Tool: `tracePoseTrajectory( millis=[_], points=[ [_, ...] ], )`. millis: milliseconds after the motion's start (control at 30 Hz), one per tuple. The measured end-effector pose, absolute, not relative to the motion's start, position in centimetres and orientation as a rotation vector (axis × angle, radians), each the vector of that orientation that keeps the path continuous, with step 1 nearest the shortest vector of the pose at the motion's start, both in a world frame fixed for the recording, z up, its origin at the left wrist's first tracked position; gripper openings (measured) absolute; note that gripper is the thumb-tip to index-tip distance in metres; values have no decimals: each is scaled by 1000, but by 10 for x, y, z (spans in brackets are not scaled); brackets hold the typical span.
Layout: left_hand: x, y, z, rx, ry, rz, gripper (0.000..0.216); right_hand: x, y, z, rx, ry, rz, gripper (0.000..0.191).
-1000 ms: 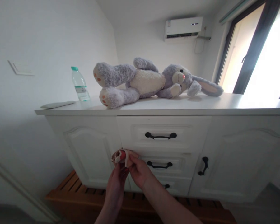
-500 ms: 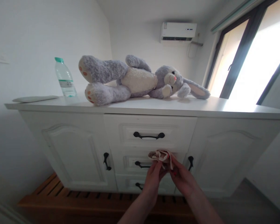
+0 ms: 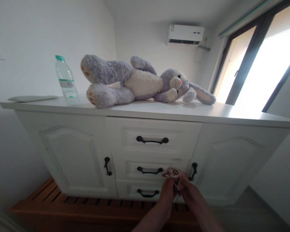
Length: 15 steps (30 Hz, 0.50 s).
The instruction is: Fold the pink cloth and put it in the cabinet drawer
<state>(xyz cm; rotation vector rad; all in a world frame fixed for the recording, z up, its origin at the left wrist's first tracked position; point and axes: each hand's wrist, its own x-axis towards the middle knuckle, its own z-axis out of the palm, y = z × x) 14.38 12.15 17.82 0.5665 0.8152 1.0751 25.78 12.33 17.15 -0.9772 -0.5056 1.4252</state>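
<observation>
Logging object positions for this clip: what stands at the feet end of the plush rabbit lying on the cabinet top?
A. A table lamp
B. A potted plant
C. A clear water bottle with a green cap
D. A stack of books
C: a clear water bottle with a green cap stands upright on the cabinet top, just left of the plush rabbit, by its feet.
</observation>
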Motion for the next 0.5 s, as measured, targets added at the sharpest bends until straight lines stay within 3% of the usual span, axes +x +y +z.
tracePoseTrajectory(
  millis=[133, 367, 500],
  points=[
    [133, 124, 138, 614, 898, 1067, 56, 240, 123, 142, -972, -583, 1466, 31],
    [82, 127, 123, 607, 1026, 1162, 49, 187, 127, 143, -945, -603, 1559, 31],
    [28, 132, 112, 602, 1169, 1201, 58, 134, 136, 139, -898, -568, 1666, 34]
  ],
)
